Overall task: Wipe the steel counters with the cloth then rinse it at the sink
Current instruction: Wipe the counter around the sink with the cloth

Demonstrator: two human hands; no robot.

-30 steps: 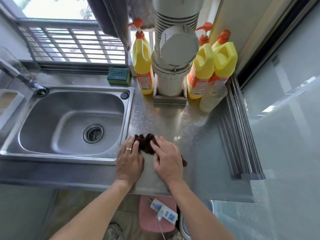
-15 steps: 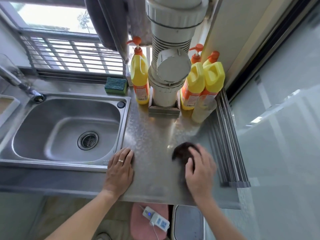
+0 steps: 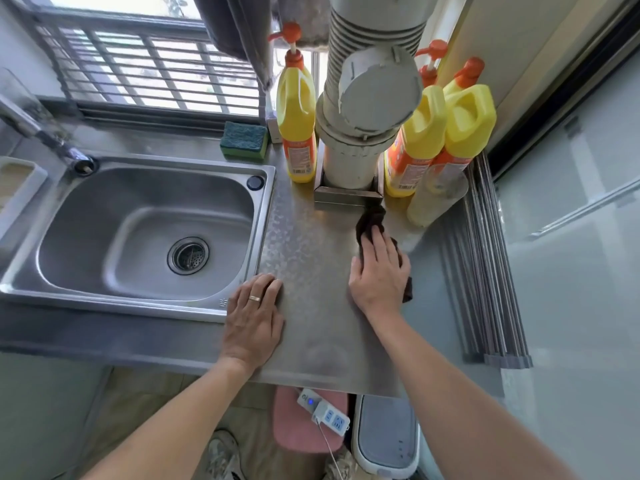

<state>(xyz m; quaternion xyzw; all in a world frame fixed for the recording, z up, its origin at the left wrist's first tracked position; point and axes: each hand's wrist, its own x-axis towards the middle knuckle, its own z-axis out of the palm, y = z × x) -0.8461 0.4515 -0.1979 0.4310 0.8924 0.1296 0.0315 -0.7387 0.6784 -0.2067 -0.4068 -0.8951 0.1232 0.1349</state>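
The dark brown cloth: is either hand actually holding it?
The right hand presses the dark brown cloth flat at its near end; the left hand holds nothing.

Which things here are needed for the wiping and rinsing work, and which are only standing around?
For the job:
dark cloth under the right hand
steel counter
sink
tap

Lying about:
yellow bottles
green sponge
white pipe
rolled drying rack

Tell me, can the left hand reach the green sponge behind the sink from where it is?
Probably yes. The left hand rests flat on the counter by the sink's corner and holds nothing. The green sponge sits behind the sink's far rim, and nothing stands between them, though the arm must stretch forward.
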